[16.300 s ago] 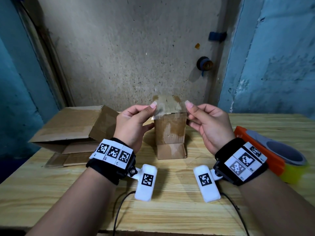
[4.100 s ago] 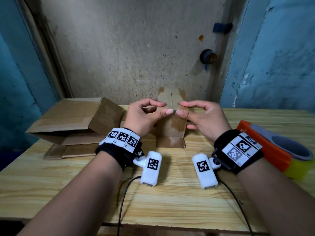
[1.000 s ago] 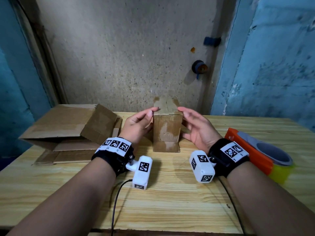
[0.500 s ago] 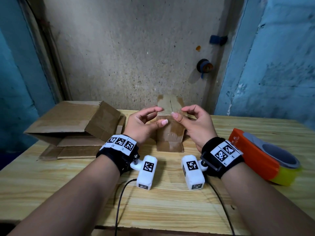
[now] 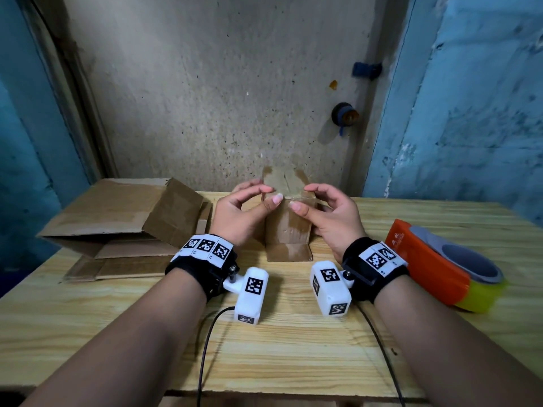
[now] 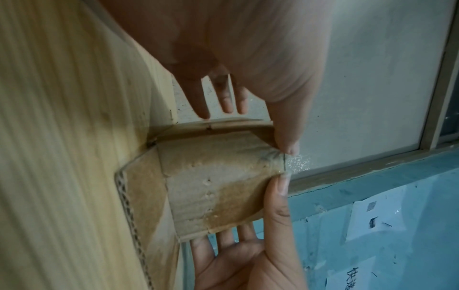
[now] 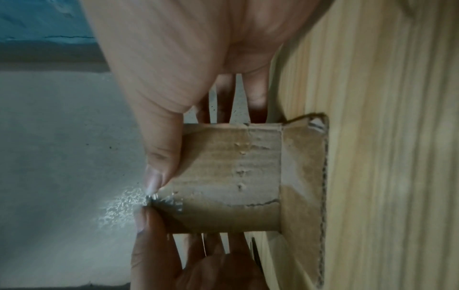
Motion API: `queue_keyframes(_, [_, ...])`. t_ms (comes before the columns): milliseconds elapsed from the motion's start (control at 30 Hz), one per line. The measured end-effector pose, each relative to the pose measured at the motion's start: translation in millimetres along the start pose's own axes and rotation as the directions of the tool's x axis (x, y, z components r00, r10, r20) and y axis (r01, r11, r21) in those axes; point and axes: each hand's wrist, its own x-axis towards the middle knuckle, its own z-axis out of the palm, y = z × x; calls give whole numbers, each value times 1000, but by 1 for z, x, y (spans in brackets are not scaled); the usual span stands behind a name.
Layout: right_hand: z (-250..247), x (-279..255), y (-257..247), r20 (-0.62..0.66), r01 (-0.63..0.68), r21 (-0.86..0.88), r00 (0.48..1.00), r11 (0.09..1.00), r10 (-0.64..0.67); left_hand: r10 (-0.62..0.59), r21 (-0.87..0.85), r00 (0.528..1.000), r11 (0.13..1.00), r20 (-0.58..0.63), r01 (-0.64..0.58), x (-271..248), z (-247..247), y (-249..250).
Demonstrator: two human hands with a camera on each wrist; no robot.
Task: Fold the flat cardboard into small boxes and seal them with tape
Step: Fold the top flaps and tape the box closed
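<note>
A small brown cardboard box [image 5: 289, 230] stands upright on the wooden table [image 5: 279, 353], with its bottom flap spread toward me. My left hand [image 5: 273, 193] holds its top front edge from the left, thumb and forefinger pinching there. My right hand [image 5: 299, 196] does the same from the right. The two thumbs nearly meet at the middle of that edge. In the left wrist view the box [image 6: 211, 176] carries a bit of clear tape [image 6: 296, 162] sticking past the pinched edge. The right wrist view shows the same tape [image 7: 124, 202] on the box [image 7: 223, 176]. My other fingers reach straight behind the box.
A larger open cardboard box [image 5: 117, 212] lies on its side at the left, on flat cardboard [image 5: 117, 268]. An orange and yellow tape dispenser [image 5: 440, 268] lies at the right. A grey wall stands close behind the table.
One second ago both hands lay flat against the box's sides. The thumbs have since come round to the top front edge and stay there.
</note>
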Motion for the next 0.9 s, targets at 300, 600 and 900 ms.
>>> queue_keyframes(300, [0,5,6,-30,-90,96,995,991,93,-42,-40,999,998,33,44,5,12,9])
queue_keyframes(600, [8,3,8,-80,-51,110,995,993,60,-35,-103,997,994,-65,28,8,23,0])
queue_keyframes(900, [9,3,11,-69,3,61,998,998,2,-35,-191,999,981,31,40,10,14,-8])
